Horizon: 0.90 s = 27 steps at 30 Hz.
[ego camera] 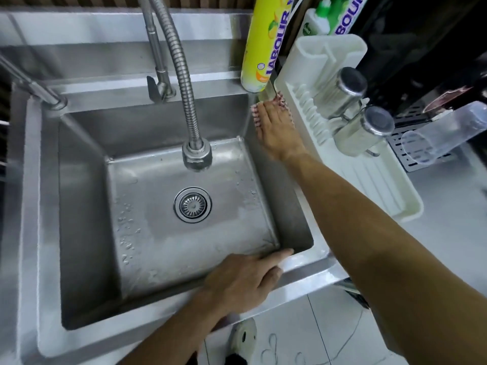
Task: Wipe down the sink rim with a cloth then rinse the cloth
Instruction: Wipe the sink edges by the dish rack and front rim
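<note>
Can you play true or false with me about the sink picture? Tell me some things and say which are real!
1. The right hand presses a cloth on the sink's right rim. True.
2. Water is pouring from the faucet head. False: no stream shows, only droplets on the sink floor.
3. The left hand rests on the near rim, holding nothing. True.
4. The yellow bottle lies in the basin. False: it stands behind the sink, by the white drying rack.
5. A plug covers the drain. False: the strainer is open to view.
</note>
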Each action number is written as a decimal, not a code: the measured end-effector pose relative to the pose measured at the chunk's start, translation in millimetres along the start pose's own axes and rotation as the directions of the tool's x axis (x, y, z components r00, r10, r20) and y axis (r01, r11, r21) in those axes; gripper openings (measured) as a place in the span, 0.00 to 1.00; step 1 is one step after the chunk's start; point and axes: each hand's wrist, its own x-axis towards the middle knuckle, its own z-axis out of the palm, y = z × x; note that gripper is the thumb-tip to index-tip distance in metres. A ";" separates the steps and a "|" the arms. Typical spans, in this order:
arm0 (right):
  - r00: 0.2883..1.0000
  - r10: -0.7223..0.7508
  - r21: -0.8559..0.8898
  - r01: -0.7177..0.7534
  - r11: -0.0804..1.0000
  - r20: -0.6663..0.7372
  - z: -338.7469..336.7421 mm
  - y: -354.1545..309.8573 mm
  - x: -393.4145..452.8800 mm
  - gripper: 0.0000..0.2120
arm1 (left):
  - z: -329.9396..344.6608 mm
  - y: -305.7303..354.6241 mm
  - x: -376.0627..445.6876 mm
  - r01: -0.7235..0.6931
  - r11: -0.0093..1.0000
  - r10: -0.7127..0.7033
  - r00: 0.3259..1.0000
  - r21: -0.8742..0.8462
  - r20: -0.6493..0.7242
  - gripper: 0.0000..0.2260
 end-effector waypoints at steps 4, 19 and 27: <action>0.997 -0.064 0.012 0.063 0.998 0.032 1.2 8.4 -69.3 0.32 | 0.1 2.7 -3.8 0.030 1.000 -0.030 0.997 0.008 0.064 0.23; 0.998 0.022 0.133 -0.014 0.991 -0.061 13.0 3.3 -191.6 0.27 | 4.7 5.3 -3.2 0.103 0.993 -0.107 0.992 0.063 0.067 0.21; 0.999 0.003 0.045 -0.004 0.999 0.033 4.1 4.5 -101.8 0.29 | 16.2 -7.3 0.0 0.145 0.989 -0.145 0.989 0.023 0.040 0.19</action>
